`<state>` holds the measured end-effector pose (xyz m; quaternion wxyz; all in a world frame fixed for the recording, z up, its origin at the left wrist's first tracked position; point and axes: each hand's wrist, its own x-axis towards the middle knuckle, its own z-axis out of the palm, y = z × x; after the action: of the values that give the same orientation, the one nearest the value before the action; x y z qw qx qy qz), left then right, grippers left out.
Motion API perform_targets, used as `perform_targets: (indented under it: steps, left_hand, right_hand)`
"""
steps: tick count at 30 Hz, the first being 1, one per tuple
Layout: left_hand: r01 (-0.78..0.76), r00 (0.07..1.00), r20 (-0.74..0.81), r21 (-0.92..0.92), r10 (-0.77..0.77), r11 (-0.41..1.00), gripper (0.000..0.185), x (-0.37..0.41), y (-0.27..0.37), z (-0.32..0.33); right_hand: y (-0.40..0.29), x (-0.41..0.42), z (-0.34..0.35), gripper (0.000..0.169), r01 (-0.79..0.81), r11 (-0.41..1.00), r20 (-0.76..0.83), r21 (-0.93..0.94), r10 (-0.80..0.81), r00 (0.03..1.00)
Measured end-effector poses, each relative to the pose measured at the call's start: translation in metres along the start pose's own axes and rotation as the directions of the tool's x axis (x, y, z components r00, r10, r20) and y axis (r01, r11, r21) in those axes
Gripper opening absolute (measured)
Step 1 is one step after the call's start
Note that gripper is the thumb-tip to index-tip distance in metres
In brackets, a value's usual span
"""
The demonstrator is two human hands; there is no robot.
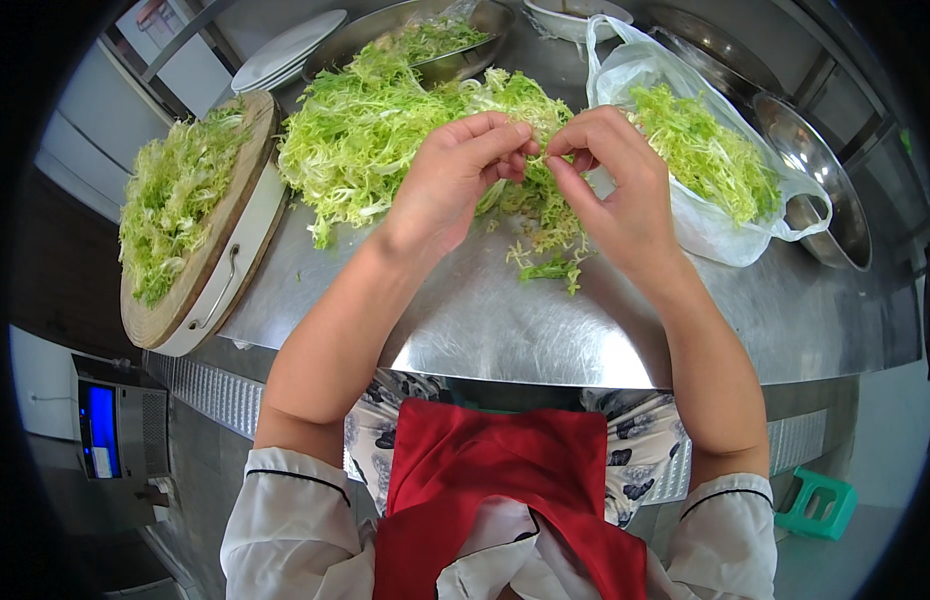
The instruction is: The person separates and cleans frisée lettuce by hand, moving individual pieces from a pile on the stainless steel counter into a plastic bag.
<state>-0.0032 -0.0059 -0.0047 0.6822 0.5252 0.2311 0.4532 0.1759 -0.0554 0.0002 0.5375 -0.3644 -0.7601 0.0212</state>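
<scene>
Over a stainless steel table, my left hand (465, 161) and my right hand (618, 176) meet fingertip to fingertip. Both pinch a small frisée leaf (542, 144), mostly hidden by the fingers. Behind and left of my left hand spreads a large heap of pale green frisée (367, 127). Below my fingers lie loose frisée scraps (551, 262), some of them yellowish brown. Just right of my right hand, a white plastic bag (709, 236) lies with its mouth open, and more frisée (709, 154) shows in it.
At left, frisée (179, 202) covers a round wooden chopping block (236, 202) with a metal handle. White plates (288, 52) and a metal bowl (465, 64) holding greens stand behind. A white bowl (577, 21) and steel bowls (829, 180) sit at the back and right. A green stool (817, 502) is on the floor.
</scene>
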Motion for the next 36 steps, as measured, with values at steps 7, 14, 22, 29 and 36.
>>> perform_targets:
  steps: [7,14,22,29,36]
  left_hand:
    - [-0.062,0.998,-0.027,0.033,0.063,0.998,0.013,0.001,0.001,-0.002]
    - [-0.104,0.993,-0.041,0.120,0.109,0.987,0.013,0.001,-0.001,0.001]
    - [-0.126,0.992,0.001,0.163,0.128,0.978,0.013,-0.002,-0.005,0.006]
    - [-0.151,0.989,0.031,0.204,0.148,0.967,0.013,-0.001,-0.009,0.008]
    - [-0.167,0.986,0.039,0.212,0.162,0.963,0.013,-0.002,-0.009,0.008]
  right_hand:
    - [0.005,0.001,-0.010,0.012,-0.025,1.000,0.124,0.009,0.023,0.992]
    - [0.003,0.003,-0.008,0.010,-0.104,0.994,0.049,-0.040,0.106,0.993]
    - [0.004,0.001,-0.003,0.010,-0.148,0.989,-0.013,-0.005,0.148,0.989]
    - [0.002,0.000,-0.003,0.010,-0.157,0.987,-0.017,-0.013,0.157,0.987]
    - [0.002,0.000,-0.001,0.011,-0.201,0.980,-0.023,0.002,0.201,0.979]
